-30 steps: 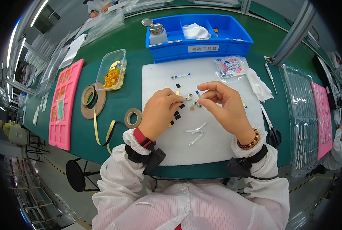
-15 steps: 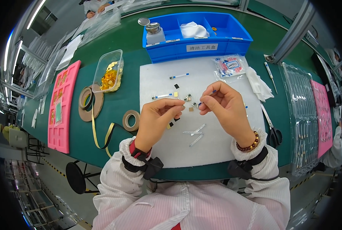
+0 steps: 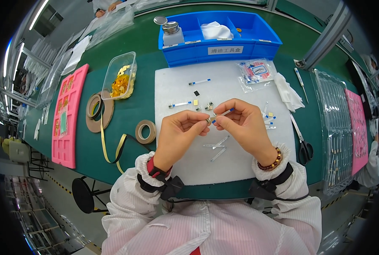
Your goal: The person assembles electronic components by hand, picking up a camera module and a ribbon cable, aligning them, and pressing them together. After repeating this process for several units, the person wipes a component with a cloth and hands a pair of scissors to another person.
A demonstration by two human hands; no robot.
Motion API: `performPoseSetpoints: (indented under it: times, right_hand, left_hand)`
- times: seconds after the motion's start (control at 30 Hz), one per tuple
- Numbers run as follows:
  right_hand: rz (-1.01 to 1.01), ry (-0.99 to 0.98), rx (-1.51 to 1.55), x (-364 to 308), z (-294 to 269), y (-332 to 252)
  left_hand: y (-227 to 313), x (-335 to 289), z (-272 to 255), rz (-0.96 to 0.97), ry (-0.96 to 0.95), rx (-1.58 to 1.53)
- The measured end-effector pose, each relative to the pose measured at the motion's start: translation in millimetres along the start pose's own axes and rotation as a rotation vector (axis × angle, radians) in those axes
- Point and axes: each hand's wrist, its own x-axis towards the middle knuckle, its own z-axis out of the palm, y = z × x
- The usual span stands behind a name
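Starting at nine o'clock, a pink tray [image 3: 68,117] lies along the green bench [image 3: 134,114], with two rolls of tape [image 3: 99,111] beside it and a smaller tape roll [image 3: 145,131] trailing a yellow strip toward the person. Above them, around ten o'clock, a clear tub [image 3: 120,76] holds gold-coloured bits.

On the white mat [image 3: 240,165], the left hand [image 3: 179,135] has its fingers pinched together on a tiny grey part [image 3: 207,120], held just above the mat near the centre. The right hand [image 3: 244,125] meets it there, fingers closed on a thin blue-tipped stick [image 3: 224,112] whose end touches the part. I'd judge this piece to be mid-work, not finished.

Behind the hands, toward twelve o'clock, several more small parts [image 3: 207,106] and two other blue-tipped sticks [image 3: 199,81] lie spread on the mat, which looks like work waiting or in rotation; which are done I cannot tell. Just below the hands lie a few clear strips [image 3: 217,146], perhaps used.

At twelve o'clock sits a blue bin [image 3: 223,44] with a small dispenser bottle [image 3: 171,33]. At two o'clock a small plastic bag [image 3: 255,72], a folded wipe [image 3: 288,91], then scissors [image 3: 302,142] at three o'clock and a clear tray [image 3: 336,127] at the far right.
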Motion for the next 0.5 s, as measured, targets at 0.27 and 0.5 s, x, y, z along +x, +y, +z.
performPoseSetpoints:
  times: [0.27, 0.5]
  right_hand:
    - [-0.025, 0.068, 0.000, -2.3, 6.0, 8.4]
    - [-0.042, 0.097, 0.000, -3.0, 8.1, 8.9]
  left_hand:
    - [-0.6, -4.2, 6.0, 0.014, 0.006, 0.008]
    - [-2.5, -4.9, 8.4, 0.053, 0.020, 0.007]
